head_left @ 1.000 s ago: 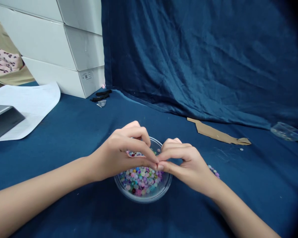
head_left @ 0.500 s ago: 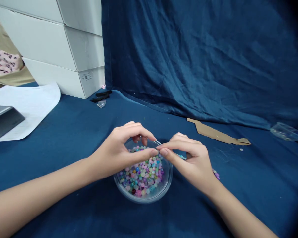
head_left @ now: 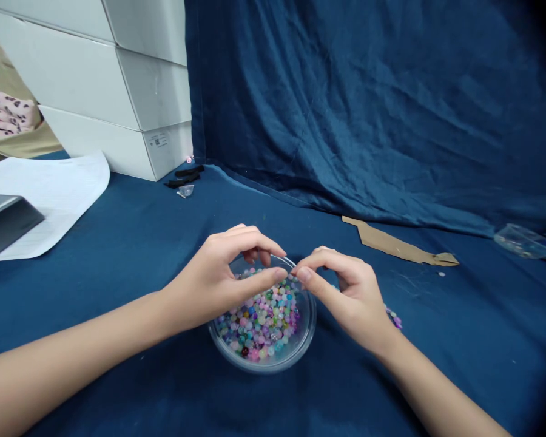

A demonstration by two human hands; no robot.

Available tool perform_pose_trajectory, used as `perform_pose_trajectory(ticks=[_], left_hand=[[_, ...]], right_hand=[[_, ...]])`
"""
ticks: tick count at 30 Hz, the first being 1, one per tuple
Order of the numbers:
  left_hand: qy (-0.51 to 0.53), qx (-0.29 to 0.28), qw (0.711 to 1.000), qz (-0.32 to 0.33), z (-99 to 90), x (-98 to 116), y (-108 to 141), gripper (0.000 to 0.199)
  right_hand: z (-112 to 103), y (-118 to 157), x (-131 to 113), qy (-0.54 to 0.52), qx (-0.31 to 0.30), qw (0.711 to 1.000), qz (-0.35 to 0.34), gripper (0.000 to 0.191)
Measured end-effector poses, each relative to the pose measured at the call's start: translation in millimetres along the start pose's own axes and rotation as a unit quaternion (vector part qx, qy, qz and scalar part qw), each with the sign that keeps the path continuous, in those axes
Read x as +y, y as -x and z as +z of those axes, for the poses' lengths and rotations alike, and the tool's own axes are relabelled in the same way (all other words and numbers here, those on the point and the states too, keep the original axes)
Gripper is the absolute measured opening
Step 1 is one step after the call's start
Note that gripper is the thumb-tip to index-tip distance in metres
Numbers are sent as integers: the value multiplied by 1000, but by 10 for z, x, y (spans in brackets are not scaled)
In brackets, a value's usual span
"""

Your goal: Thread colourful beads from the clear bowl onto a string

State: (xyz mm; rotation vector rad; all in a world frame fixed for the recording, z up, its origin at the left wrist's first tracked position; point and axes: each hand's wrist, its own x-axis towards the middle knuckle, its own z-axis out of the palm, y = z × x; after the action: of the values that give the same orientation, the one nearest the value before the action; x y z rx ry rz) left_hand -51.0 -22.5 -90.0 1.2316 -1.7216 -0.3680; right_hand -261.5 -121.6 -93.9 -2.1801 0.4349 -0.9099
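A clear round plastic bowl (head_left: 307,340) holds many small beads (head_left: 259,321) in pink, purple, blue, green and white. Over its far left side, my left hand (head_left: 227,273) hovers with thumb and forefinger apart, and nothing shows between them. My right hand (head_left: 346,285) is at the bowl's right rim, thumb and forefinger pinched together. Whatever they pinch is too small to make out. A few light blue beads (head_left: 335,287) peek out by the right hand's fingers, partly hidden. More purple and pale beads (head_left: 394,317) lie on the cloth past the right wrist.
White boxes (head_left: 86,73) are stacked at the back left, near a paper sheet (head_left: 73,188) under a grey object (head_left: 9,221). Black strips and a small clear bag (head_left: 186,190) lie behind. Torn cardboard (head_left: 400,246) and a clear bag (head_left: 523,240) lie right, before a blue curtain (head_left: 346,109).
My right fingertips have shifted slightly right, away from my left thumb, opening a small gap between the hands. Fewer of the light blue beads show now. The bowl stays put.
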Motion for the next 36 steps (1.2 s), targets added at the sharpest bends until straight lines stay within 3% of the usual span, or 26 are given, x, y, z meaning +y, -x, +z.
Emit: perform_pose_trajectory(ticks=[14, 23, 29, 36], left_hand=[[-33, -14, 999, 22, 0, 29, -6, 6], [-61, -40, 997, 37, -5, 49, -10, 10], [-192, -18, 981, 20, -13, 91, -6, 8], [-237, -218, 941, -107, -127, 103, 13, 9]], right_hand=[[1, 28, 19, -32, -9, 999, 34, 11], [45, 23, -5, 118, 16, 990, -70, 6], [118, 35, 41, 123, 29, 991, -37, 9], [163, 45, 41, 108, 17, 994, -4, 11]])
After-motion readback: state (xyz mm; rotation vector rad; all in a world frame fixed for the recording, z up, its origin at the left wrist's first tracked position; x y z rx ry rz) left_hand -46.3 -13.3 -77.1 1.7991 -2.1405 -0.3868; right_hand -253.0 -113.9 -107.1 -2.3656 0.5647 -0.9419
